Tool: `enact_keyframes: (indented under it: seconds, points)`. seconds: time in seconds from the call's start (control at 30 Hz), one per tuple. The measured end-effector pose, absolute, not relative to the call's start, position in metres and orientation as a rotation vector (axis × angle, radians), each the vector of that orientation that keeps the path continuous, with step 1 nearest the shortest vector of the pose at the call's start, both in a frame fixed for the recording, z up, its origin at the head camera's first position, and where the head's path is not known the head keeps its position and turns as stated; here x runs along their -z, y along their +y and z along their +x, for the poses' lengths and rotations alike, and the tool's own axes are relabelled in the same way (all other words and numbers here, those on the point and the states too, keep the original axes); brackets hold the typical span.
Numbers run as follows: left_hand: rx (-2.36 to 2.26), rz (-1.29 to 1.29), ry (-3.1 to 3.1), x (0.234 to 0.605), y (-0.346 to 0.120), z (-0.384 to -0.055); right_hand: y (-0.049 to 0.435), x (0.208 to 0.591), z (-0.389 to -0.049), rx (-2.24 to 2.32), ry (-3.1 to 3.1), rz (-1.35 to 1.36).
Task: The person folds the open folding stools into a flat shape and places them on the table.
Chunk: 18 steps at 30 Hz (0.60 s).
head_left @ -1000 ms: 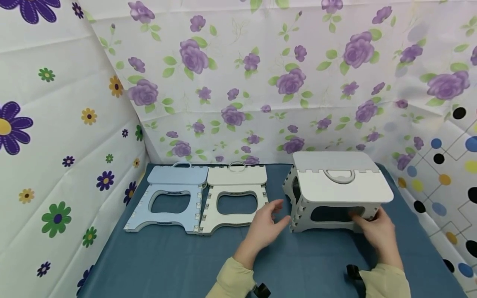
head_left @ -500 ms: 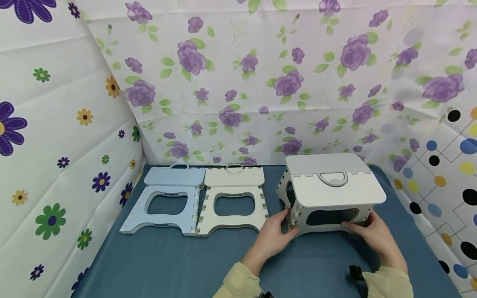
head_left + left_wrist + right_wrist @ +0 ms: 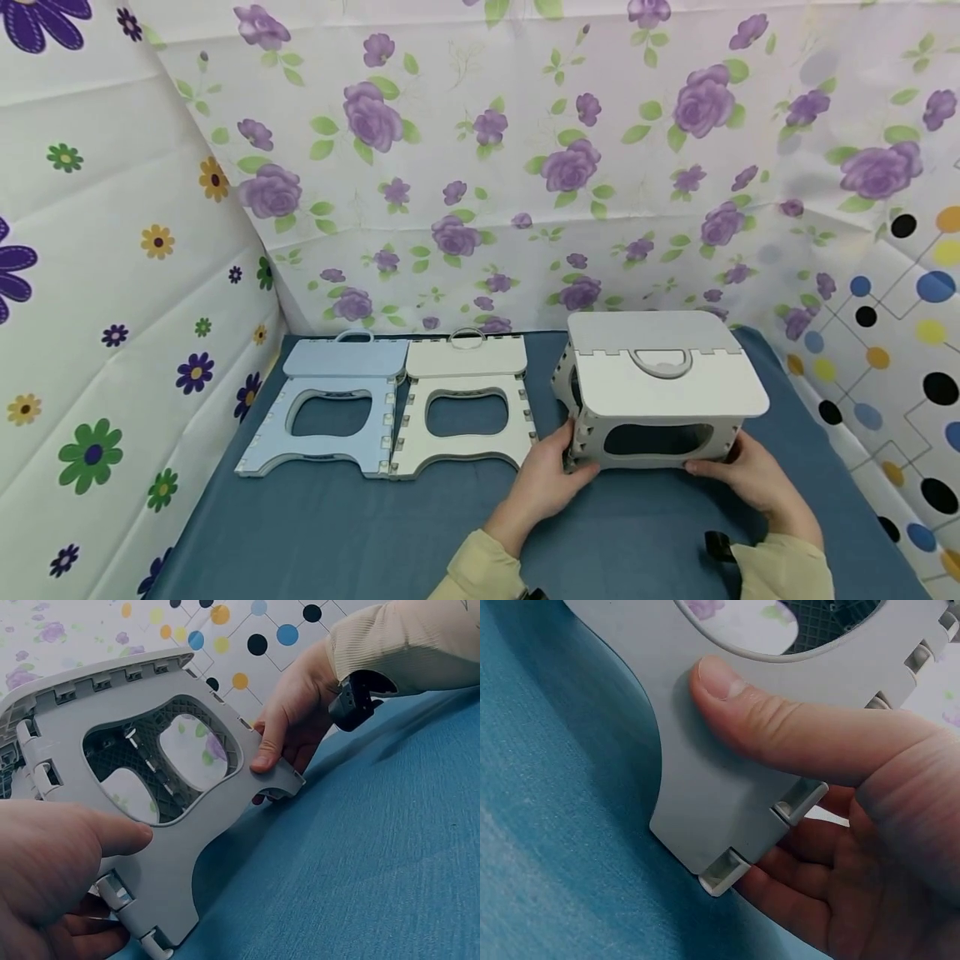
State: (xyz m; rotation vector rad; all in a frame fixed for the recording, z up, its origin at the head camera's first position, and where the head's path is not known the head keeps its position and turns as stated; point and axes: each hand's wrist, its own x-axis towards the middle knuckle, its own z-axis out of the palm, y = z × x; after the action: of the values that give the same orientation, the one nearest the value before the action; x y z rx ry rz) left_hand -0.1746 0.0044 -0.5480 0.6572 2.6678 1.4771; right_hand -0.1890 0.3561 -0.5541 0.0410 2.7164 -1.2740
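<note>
A grey-white folding step stool (image 3: 667, 383) stands unfolded at the right of the table, its carry handle lying on the top. My left hand (image 3: 543, 479) grips the stool's near left leg, thumb on the front panel and fingers round the hinged edge. On the near right leg, my right hand (image 3: 761, 483) holds the corner the same way. In the right wrist view the right thumb presses the panel (image 3: 705, 787) below its oval opening, with the fingers curled behind. The left wrist view shows both hands at the two ends of the front panel (image 3: 169, 862).
Left of the stool, a folded cream stool (image 3: 467, 358) lies flat beside a folded light blue stool (image 3: 345, 358). Both have wire-like handles at the back. A blue cloth (image 3: 337, 533) covers the table, and flowered sheets (image 3: 420, 167) hang behind it.
My left hand has moved from beside the stool onto its near left leg. The stool has shifted and turned slightly to face more squarely forward. My right hand has stayed on the right leg.
</note>
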Motion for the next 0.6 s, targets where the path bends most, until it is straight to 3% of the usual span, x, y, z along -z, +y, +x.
enact_keyframes:
  seconds: [0.6]
  points:
    - [-1.371, 0.637, 2.811, 0.5523, 0.0072, -0.1763, 0.3566, 0.5548, -0.1899, 1.262, 2.723, -0.009]
